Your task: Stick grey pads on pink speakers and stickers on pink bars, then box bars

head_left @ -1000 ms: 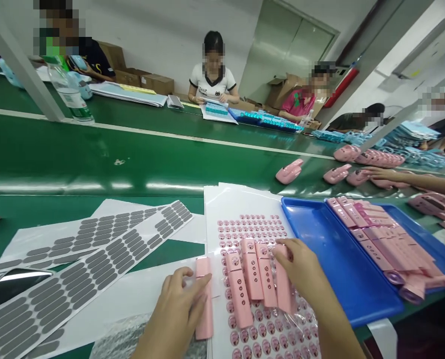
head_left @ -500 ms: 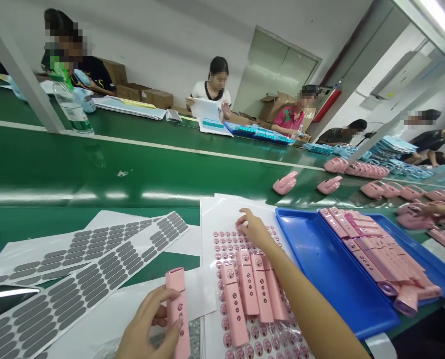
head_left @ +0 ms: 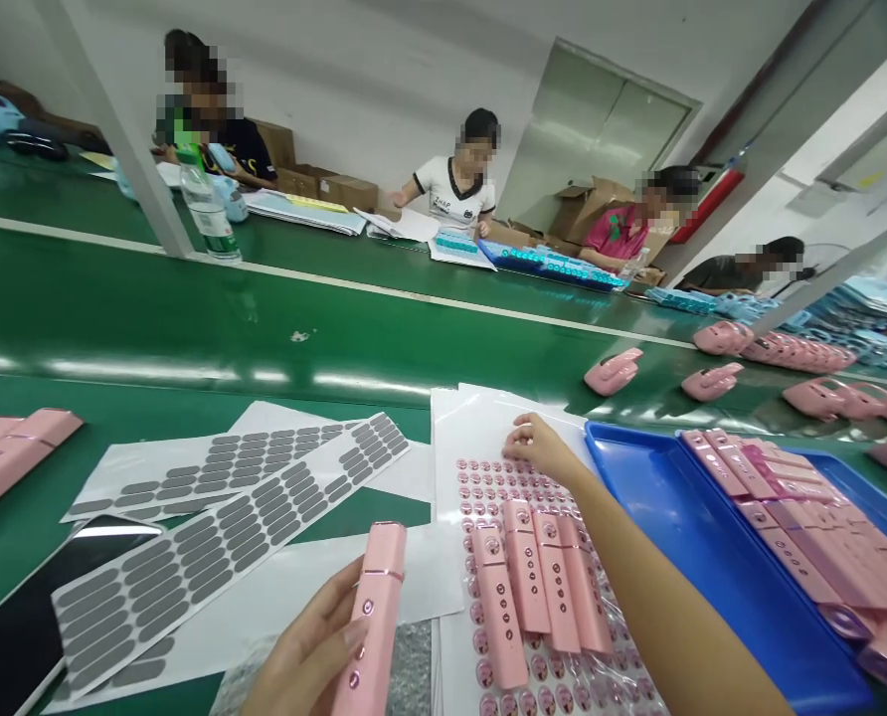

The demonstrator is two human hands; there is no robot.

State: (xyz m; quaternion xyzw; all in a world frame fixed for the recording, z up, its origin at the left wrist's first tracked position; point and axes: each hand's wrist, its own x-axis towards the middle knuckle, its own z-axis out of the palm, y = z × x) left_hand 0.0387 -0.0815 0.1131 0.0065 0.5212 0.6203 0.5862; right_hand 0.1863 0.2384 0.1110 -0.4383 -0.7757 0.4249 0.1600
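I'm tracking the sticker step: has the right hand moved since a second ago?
Yes. The right hand left the pink parts and reached forward to the far rows of the sticker sheet.

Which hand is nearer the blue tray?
Right. The right hand rests on the sticker sheet just beside the blue tray; the left hand holds a pink device farther away.
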